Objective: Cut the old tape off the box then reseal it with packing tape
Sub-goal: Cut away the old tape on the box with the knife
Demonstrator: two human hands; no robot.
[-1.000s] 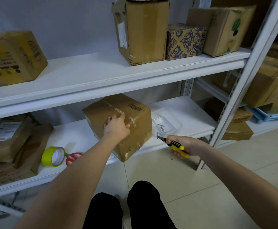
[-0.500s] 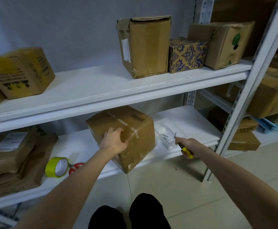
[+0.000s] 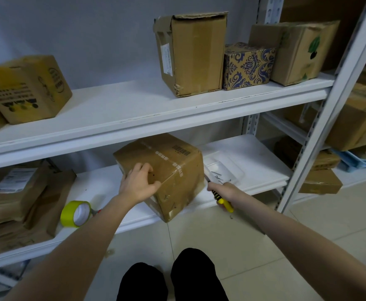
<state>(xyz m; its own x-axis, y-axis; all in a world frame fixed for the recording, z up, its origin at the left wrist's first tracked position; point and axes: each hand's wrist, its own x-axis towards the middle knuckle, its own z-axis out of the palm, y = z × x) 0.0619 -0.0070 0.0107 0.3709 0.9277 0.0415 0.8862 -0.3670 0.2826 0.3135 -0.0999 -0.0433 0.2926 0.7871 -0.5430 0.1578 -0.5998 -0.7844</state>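
Note:
A brown cardboard box [image 3: 173, 170] with clear printed tape across its top sits on the lower white shelf [image 3: 255, 157], one corner jutting past the shelf's front edge. My left hand [image 3: 139, 183] rests on the box's near top edge, fingers curled over it. My right hand [image 3: 222, 191] grips a yellow-and-black utility knife [image 3: 223, 199], its blade pointing up at the box's right side. A roll of yellow packing tape [image 3: 75, 213] lies on the same shelf to the left.
Red-handled scissors [image 3: 95, 212] lie partly hidden behind my left forearm. A clear plastic tray [image 3: 227, 170] sits right of the box. Brown parcels [image 3: 14, 198] fill the shelf's left end. Several boxes stand on the upper shelf [image 3: 134, 114]. A metal upright [image 3: 321, 135] stands at right.
My right hand has brought the knife left, up against the box's right side. My left hand has stayed on the box's top edge. The view has tilted slightly.

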